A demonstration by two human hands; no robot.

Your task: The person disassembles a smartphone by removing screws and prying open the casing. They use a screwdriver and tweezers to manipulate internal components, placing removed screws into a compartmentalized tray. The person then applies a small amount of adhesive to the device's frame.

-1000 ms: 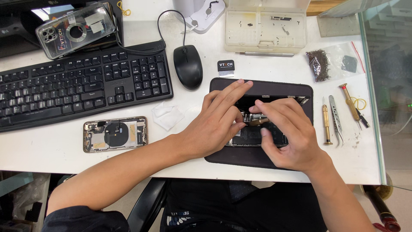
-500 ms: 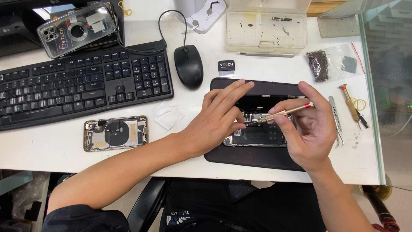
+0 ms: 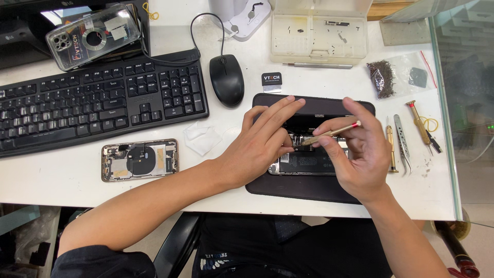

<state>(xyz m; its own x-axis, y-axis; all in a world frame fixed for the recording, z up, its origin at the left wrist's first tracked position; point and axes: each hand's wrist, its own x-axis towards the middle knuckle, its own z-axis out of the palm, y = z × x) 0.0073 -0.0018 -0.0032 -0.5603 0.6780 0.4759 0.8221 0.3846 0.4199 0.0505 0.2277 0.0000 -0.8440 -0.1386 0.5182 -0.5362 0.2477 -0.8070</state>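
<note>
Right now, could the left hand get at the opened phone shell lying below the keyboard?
Probably yes: the left hand is pressing on the phone on the mat, but the phone shell lies uncovered beside its forearm.

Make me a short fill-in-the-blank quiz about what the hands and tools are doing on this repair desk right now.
1. The right hand holds a gold ____ over the opened phone.
2. The left hand presses on the phone, which lies on a dark ____.
3. A second opened phone lies in front of the black ____.
4. The black mouse sits to the ____ of the keyboard in the picture.

Missing words: screwdriver; mat; keyboard; right
</note>
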